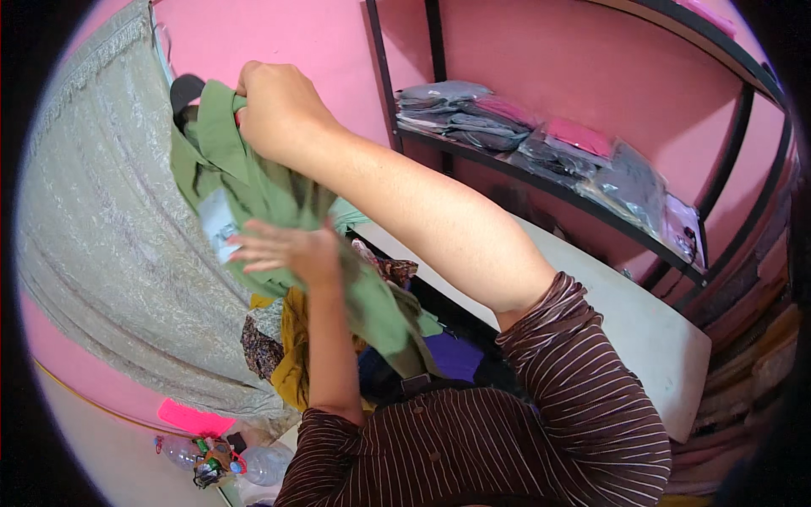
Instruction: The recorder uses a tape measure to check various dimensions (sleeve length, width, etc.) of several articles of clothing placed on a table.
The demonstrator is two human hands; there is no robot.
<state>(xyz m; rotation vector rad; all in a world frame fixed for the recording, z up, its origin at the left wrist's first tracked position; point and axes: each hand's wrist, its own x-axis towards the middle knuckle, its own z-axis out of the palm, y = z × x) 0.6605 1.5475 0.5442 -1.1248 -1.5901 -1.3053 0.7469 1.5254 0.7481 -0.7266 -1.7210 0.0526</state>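
A green collared garment (272, 190) hangs in front of me, raised at its collar by my right hand (279, 108), whose fingers are closed on it. A dark rounded piece (186, 92) shows behind the collar. My left hand (285, 250) is blurred, with its fingers spread flat against or just in front of the garment's front; touch cannot be told. Beside those fingers a pale blue-white patch or tag (217, 222) shows on the green cloth. The garment's lower part falls towards my body.
Below the garment lie mixed clothes, among them a mustard cloth (293, 355) and a purple one (453, 356). A white tabletop (627, 304) stands at right, under a black-framed shelf with bagged folded garments (462, 114). Plastic bottles (266, 466) stand at lower left, below a pale curtain (120, 209).
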